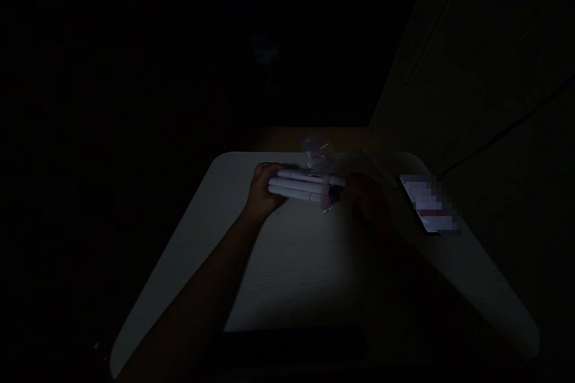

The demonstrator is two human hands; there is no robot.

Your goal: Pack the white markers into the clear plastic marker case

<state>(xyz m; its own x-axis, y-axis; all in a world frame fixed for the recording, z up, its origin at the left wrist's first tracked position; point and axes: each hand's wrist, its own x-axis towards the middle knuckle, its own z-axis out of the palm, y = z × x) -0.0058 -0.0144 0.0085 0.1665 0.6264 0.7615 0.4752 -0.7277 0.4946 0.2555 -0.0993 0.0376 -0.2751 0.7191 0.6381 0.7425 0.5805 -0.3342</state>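
Observation:
My left hand is wrapped around the left end of a bundle of white markers, which lie sideways in a clear plastic case. At the right end of the case some dark and pinkish marker ends show. A clear flap, seemingly the case's lid, stands up behind it. My right hand is in deep shadow, its fingers curled at the tip of a white marker that sticks out past the others. The exact finger contact is hard to see in the dark.
A lit phone, its screen blurred out, lies at the right of the pale table. Between it and my right hand is a slim, dim stick-like thing. A dark cable runs along the wall. The surroundings are nearly black.

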